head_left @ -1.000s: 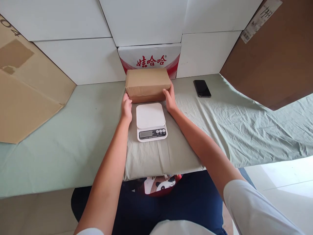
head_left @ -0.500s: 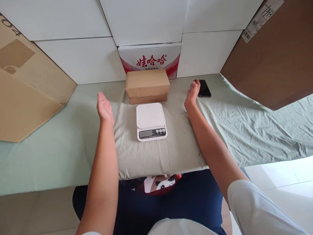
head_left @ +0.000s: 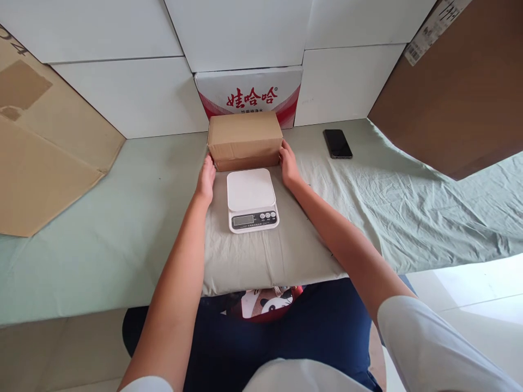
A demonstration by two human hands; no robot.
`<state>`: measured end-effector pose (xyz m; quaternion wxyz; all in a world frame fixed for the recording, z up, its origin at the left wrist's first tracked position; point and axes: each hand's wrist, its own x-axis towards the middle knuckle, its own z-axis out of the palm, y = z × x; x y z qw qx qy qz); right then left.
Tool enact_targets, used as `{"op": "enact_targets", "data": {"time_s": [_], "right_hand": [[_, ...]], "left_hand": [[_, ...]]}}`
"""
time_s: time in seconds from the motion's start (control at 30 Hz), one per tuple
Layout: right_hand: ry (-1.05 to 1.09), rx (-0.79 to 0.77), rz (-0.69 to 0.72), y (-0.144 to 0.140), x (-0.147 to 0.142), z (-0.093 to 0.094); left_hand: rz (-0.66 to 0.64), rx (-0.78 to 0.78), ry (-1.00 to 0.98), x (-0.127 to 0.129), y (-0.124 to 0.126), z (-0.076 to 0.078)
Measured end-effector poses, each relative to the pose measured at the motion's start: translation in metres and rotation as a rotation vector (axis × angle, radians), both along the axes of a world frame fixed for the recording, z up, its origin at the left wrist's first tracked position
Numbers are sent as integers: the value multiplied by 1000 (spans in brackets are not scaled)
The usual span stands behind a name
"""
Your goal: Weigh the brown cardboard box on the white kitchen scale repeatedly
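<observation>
A brown cardboard box point(head_left: 245, 142) rests on the cloth behind a white kitchen scale point(head_left: 250, 190). My left hand point(head_left: 206, 177) is against the box's left end, thumb side up. At the right end, my right hand point(head_left: 288, 165) presses on the box, its fingertips partly hidden behind the corner. Between them the two hands hold the box from its sides. The scale lies between my forearms, touched by neither hand, with its dark display and buttons facing me and nothing on its platform.
A black phone point(head_left: 338, 144) lies on the green cloth point(head_left: 122, 228) to the right. Large cardboard panels stand at left point(head_left: 49, 147) and right point(head_left: 441, 103). White boxes, and one carton with red lettering point(head_left: 251, 90), form a wall behind.
Both hands have moved inward, from wide apart beside the scale and phone to the two ends of the cardboard box. The box and scale have stayed in place.
</observation>
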<state>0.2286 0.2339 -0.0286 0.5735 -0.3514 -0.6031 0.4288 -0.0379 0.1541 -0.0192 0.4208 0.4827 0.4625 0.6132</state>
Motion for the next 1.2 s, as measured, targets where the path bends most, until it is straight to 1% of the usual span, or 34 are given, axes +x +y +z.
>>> {"op": "enact_targets", "data": {"time_s": [0.07, 0.13, 0.17, 0.3, 0.37, 0.43, 0.53, 0.63, 0.73, 0.9, 1.0, 1.2], "right_hand": [[62, -34, 12, -14, -10, 9], [132, -81, -16, -25, -15, 20], [141, -76, -28, -30, -16, 26], [37, 65, -21, -56, -6, 53], [1, 112, -21, -77, 3, 61], [-9, 110, -18, -101, 13, 61], [-19, 54, -29, -137, 23, 54], [-16, 16, 8, -162, 25, 48], [-26, 28, 41, -172, 21, 46], [-66, 64, -12, -173, 18, 40], [-60, 60, -12, -173, 18, 37], [-54, 40, -2, -175, 17, 40]], "left_hand": [[-18, 12, 8, 6, -3, 5], [-21, 44, 26, 9, -10, 15], [-20, 77, 40, 10, -15, 21], [-18, 185, 102, 16, -47, 49], [-13, 216, 120, 21, -70, 56], [-10, 230, 120, 26, -97, 55], [-4, 169, 128, 29, -133, 42], [22, 121, 127, 29, -155, 30], [43, 107, 115, 27, -161, 28], [43, 82, 120, 28, -164, 28], [58, 69, 121, 28, -166, 27], [52, 71, 126, 26, -167, 26]]}}
